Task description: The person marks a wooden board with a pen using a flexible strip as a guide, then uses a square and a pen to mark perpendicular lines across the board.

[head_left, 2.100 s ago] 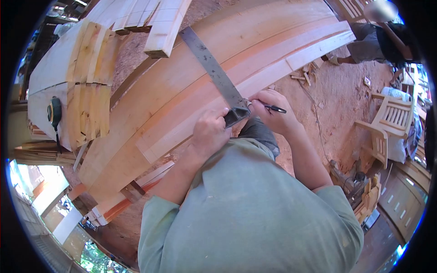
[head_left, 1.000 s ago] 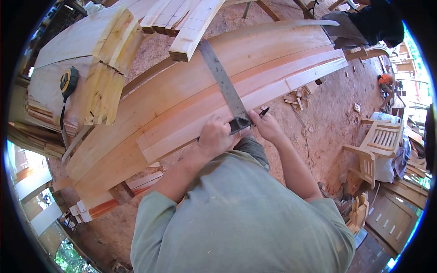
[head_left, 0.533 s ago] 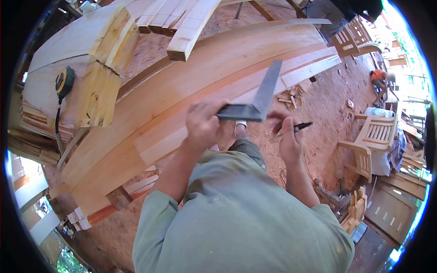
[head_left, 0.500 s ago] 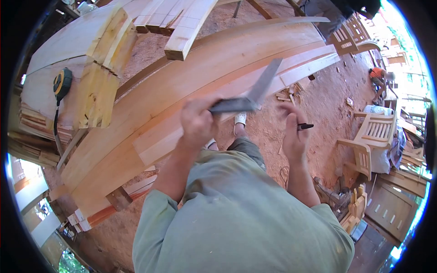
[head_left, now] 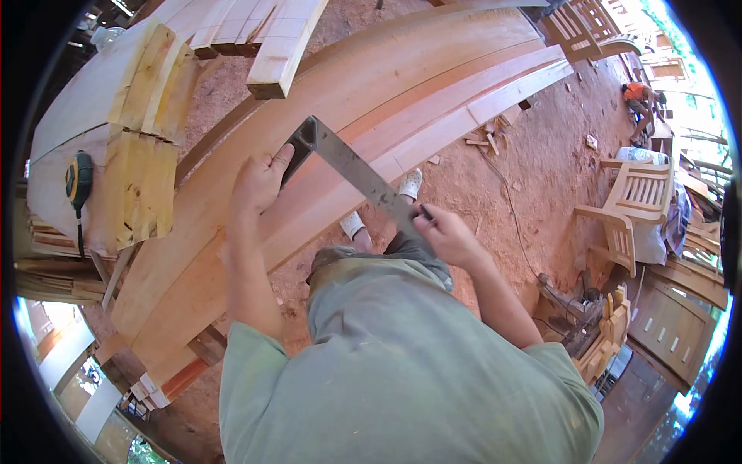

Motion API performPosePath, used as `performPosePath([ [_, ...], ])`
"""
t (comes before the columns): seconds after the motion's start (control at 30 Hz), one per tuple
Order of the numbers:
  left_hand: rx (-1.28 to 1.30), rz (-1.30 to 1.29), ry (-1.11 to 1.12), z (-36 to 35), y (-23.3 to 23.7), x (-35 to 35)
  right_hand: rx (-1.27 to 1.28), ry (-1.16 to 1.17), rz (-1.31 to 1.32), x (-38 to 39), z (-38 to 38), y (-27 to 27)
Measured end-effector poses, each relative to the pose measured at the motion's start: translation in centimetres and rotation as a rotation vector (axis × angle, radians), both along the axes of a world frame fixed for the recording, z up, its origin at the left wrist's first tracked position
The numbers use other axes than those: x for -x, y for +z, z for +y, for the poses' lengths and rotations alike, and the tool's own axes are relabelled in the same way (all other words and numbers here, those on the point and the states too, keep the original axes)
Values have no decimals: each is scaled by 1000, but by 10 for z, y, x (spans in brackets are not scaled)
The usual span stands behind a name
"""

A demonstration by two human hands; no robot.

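Observation:
My left hand (head_left: 263, 179) is wrapped around the dark stock of a try square (head_left: 359, 172), above the planks. The square's metal blade slants down to the right. At the blade's far end my right hand (head_left: 450, 236) is closed, its thumb and fingers against or just beside the metal. A dark pen-like marker (head_left: 423, 210) pokes out of that hand, mostly hidden by the fingers. Beneath the square lies a long wide board (head_left: 232, 203) with a curved line along it. A narrower plank (head_left: 433, 147) rests on top, along its near side.
A tape measure (head_left: 78, 179) lies on stacked timber (head_left: 143, 185) at the left. Thick beams (head_left: 282, 58) jut in from the top. Wooden chairs (head_left: 630, 193) stand at the right, and a person in orange (head_left: 638, 97) is farther off. A cable (head_left: 514, 213) crosses the dirt floor.
The square has moved left and turned, so its blade now points down to the right instead of up. My right hand has come in from the right to the blade's end.

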State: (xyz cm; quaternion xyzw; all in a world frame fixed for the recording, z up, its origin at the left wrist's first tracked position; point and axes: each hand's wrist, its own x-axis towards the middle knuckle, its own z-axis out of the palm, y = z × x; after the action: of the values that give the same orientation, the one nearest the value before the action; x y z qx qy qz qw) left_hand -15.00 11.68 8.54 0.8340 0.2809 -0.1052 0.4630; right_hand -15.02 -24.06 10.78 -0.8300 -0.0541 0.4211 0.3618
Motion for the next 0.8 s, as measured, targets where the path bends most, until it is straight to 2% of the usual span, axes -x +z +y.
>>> performPosePath([
  [0.03,-108,-9,-125,9,-12,-3,2,-3,13,6,6,-10],
  [0.07,-217,-15,-252,12,-17,-5,-176,-67,13,16,11,-23],
  [0.1,-218,2,-258,13,-21,-6,-354,-135,13,26,16,-35],
  [0.17,-202,116,-301,10,-17,-15,-348,-197,7,33,29,-44],
  [0.3,-104,84,-303,2,-9,-18,-375,-244,-8,27,31,-51],
  [0.33,-119,107,-368,1,-5,-19,-388,-270,-7,28,29,-54],
  [0.37,-134,130,-430,0,-4,-19,-387,-272,4,28,27,-55],
  [0.47,-67,114,-429,1,-4,-18,-380,-196,64,18,16,-50],
  [0.57,-78,59,-489,7,-15,-18,-247,-169,2,5,-1,-40],
  [0.63,-79,92,-493,11,-21,-21,-84,-11,-681,-11,-12,-32],
  [0.67,-86,117,-509,13,-22,-22,-88,-7,-679,-14,-18,-26],
  [0.73,-68,105,-502,12,-22,-21,-184,-315,-351,-19,-27,-15],
  [0.8,-50,89,-499,10,-22,-23,-276,-380,-337,-23,-28,-13],
])
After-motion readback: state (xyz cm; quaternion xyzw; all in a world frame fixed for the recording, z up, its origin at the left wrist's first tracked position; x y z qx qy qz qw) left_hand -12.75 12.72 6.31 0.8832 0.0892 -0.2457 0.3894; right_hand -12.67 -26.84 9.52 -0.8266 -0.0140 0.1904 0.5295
